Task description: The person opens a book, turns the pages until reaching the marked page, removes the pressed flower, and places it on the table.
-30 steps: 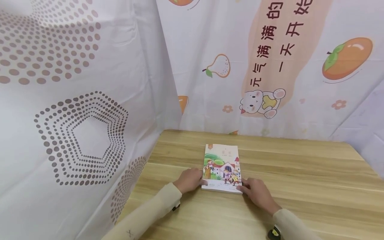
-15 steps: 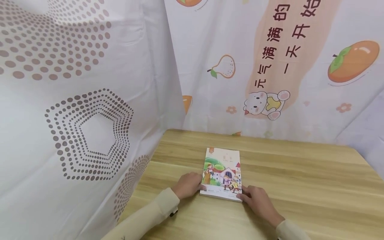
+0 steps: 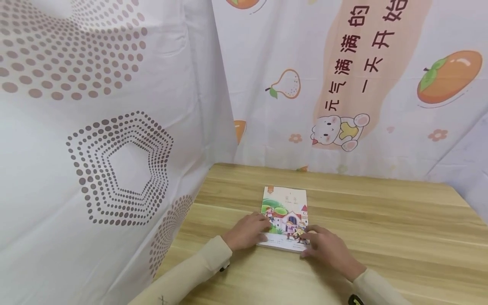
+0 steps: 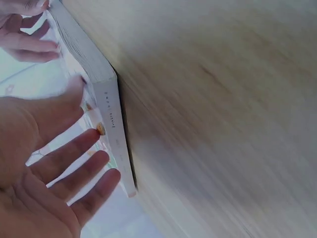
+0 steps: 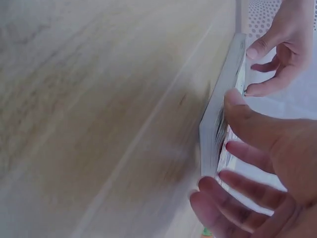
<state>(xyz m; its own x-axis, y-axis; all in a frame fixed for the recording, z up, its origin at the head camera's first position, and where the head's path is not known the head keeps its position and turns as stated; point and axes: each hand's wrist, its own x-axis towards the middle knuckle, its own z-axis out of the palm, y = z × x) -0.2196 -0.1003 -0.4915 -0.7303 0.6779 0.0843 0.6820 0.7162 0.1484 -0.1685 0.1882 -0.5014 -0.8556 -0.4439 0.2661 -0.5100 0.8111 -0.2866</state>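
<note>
Lengthwise toward the fruit-print curtain (image 3: 343, 84), book (image 3: 284, 220), title (image 3: 291, 198) farthest.

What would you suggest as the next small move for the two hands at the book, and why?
I would probably lift the left hand and right hand slightly away: the illustrated paperback lies flat on the wood-grain table, and the fingers look loose at its side edges, with neither hand appearing to grip it.
</note>
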